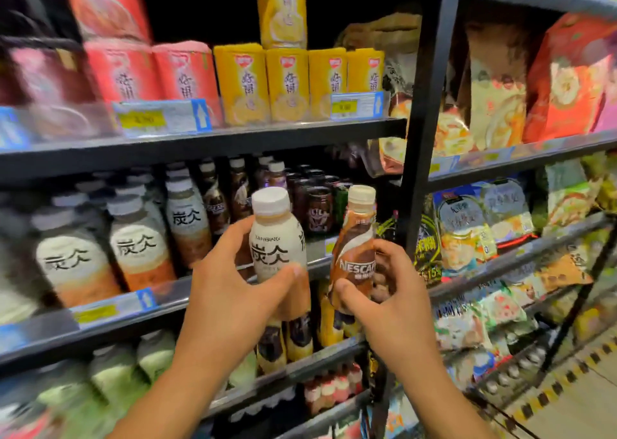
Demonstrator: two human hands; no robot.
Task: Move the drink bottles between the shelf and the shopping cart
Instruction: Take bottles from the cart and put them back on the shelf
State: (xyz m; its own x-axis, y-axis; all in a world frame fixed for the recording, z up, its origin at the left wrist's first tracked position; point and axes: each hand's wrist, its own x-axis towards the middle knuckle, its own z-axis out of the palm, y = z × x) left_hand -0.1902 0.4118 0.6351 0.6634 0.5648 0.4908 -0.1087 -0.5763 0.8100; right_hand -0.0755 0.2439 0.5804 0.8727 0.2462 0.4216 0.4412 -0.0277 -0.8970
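My left hand [230, 291] grips a cream Tanbing coffee bottle [277, 238] with a white cap, held upright in front of the middle shelf. My right hand [390, 295] grips a brown Nescafe bottle [355, 248] with a beige cap, upright and just right of the first. Both bottles hover in front of the black shelf edge [167, 301]. A row of matching Tanbing bottles [137, 248] stands on that shelf to the left. No shopping cart is in view.
Dark cans [317, 204] and brown bottles sit at the back of the middle shelf. Red and yellow drink cartons [287, 84] fill the shelf above. A black upright post [420, 131] separates a snack rack [484, 231] on the right. Green bottles stand on the lower shelf.
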